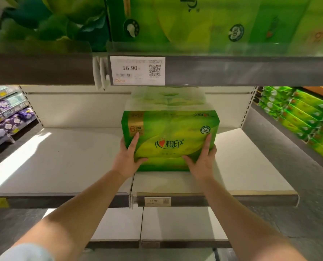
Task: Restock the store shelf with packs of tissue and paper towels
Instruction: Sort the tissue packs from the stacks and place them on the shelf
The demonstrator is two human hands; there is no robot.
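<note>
A person's left hand (127, 159) and right hand (202, 162) clasped the near corners of a green tissue pack (170, 140), thumbs across its face and fingers wrapped round its sides, as it sat at the middle of a bare white shelf (62, 162) under the 16.90 price tag (137, 70). The placing step appeared under way. Next, seemingly, came sliding the pack back toward the rear panel (77, 110) and letting go.

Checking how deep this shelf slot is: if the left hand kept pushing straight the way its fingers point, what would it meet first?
The green tissue pack that the left hand already holds; behind it probably the shelf's back panel.
</note>
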